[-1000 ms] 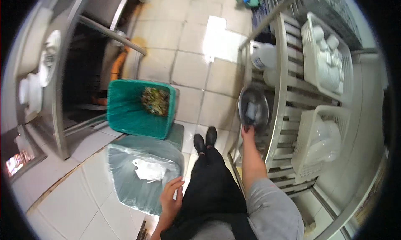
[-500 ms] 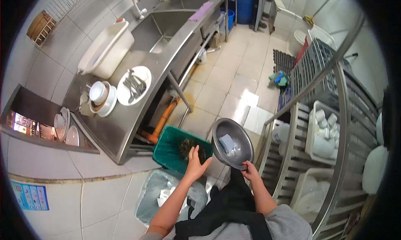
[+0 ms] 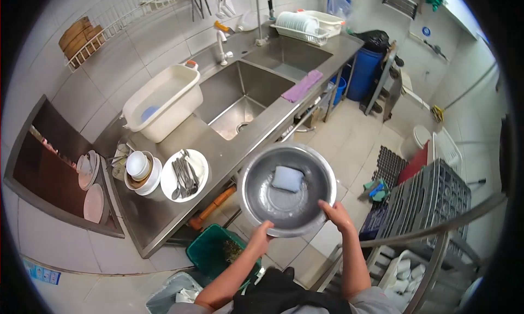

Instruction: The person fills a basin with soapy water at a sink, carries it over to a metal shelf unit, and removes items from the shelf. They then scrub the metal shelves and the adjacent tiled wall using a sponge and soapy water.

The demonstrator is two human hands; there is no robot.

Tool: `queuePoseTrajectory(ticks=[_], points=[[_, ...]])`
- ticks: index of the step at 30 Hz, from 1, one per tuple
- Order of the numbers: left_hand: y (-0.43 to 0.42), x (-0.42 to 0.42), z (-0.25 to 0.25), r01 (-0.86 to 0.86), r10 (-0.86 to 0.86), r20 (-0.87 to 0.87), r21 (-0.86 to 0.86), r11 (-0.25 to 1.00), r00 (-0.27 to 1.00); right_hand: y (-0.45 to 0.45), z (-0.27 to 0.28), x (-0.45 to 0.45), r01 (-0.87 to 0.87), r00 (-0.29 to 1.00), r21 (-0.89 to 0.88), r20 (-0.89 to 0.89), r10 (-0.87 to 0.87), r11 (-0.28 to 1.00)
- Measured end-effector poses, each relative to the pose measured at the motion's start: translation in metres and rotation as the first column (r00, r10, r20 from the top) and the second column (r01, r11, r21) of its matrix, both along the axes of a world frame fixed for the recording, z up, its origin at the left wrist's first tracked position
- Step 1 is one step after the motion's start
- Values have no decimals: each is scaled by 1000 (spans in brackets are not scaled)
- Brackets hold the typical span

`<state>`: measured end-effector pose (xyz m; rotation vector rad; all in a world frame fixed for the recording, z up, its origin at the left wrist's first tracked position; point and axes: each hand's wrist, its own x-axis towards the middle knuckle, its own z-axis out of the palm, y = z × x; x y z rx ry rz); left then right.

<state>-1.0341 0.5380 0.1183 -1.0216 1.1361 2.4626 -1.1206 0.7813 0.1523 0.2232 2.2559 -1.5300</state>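
A round metal basin [image 3: 255, 191] is held out in front of me, over the floor beside the counter. In it lies a pale blue block that looks like a sponge [image 3: 287, 179], with a little water around it. My left hand [image 3: 260, 240] grips the near left rim. The right rim is in my right hand [image 3: 337, 214], thumb over the edge. On the counter to the left are a white plate [image 3: 167, 177] of spoons [image 3: 184, 175] and stacked bowls [image 3: 137, 164].
A white tub [image 3: 188, 98] with water stands beside the steel sink [image 3: 240, 98]. A purple cloth [image 3: 303, 86] lies on the counter edge. Below are a green bin [image 3: 203, 247] and a lined bin [image 3: 164, 295]. Metal shelving [image 3: 436, 237] and grey crates [image 3: 428, 199] stand to the right.
My left hand has gone from open, off the basin, to gripping its rim. The basin has risen closer and levelled out. My view has tilted up toward the sinks.
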Motion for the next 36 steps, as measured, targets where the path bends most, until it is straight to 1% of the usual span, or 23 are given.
queuePoseTrajectory(ticks=[2,4,5,8,9,11,13,16,18,20,21,24,26,28,30,31,32,33,34,35,36], points=[[-19,-36,19,-81,81,-112,-2,997,990,-26,48,-44,-59,998,-106,-34,56,993],[-39,-75,39,-170,171,-143,20,985,975,-43,72,-94,-105,989,24,-102,107,994],[-47,-94,47,-207,209,-154,29,978,966,-52,63,-122,-127,978,-175,-188,94,976],[-73,-155,84,-194,196,-204,28,981,959,-66,83,-191,-182,894,-161,-438,95,970],[-81,-179,85,-197,199,-255,34,980,946,-68,88,-213,-168,889,-140,-449,88,976],[-96,-228,91,-228,238,-255,69,971,937,-62,91,-253,-141,886,-87,-455,86,986],[-110,-271,84,-236,256,-248,109,966,934,-55,94,-291,-120,895,-37,-437,92,992],[-134,-333,64,-208,236,-249,132,969,939,-54,98,-346,-103,909,-51,-410,73,993],[-146,-367,53,-206,226,-228,108,973,947,-61,96,-389,-130,904,-56,-416,96,990],[-156,-398,42,-240,254,-183,93,966,950,-77,97,-443,-174,891,-39,-432,141,984],[-159,-412,36,-263,274,-159,87,961,948,-91,95,-475,-232,858,-15,-474,197,973],[-167,-444,25,-301,305,-148,54,952,941,-157,97,-581,-443,759,130,-473,448,887],[-169,-463,0,-377,380,-92,50,925,920,-222,85,-659,-548,645,171,-537,544,818],[-173,-489,-12,-424,426,-77,38,905,901,-297,69,-743,-637,581,298,-420,697,711],[-170,-505,-15,-445,445,-73,26,895,892,-371,34,-818,-650,610,219,-421,671,728],[-164,-521,-9,-539,539,9,2,842,842,-404,20,-856,-601,355,510,-519,777,615],[-159,-534,-11,-545,545,8,16,838,838,-431,2,-893,-451,50,747,-526,849,489],[-157,-543,-14,-568,568,0,26,822,823,-456,-27,-933,-300,-63,873,-421,905,385],[-159,-550,-17,-600,601,-13,28,799,799,-491,-47,-962,-122,-173,947,-314,933,297],[-158,-563,-32,-644,644,25,27,764,765,-509,-38,-967,-52,-183,991,-132,974,124],[-159,-572,-28,-677,676,32,13,736,736,-528,-27,-971,10,-196,999,52,979,-51]])
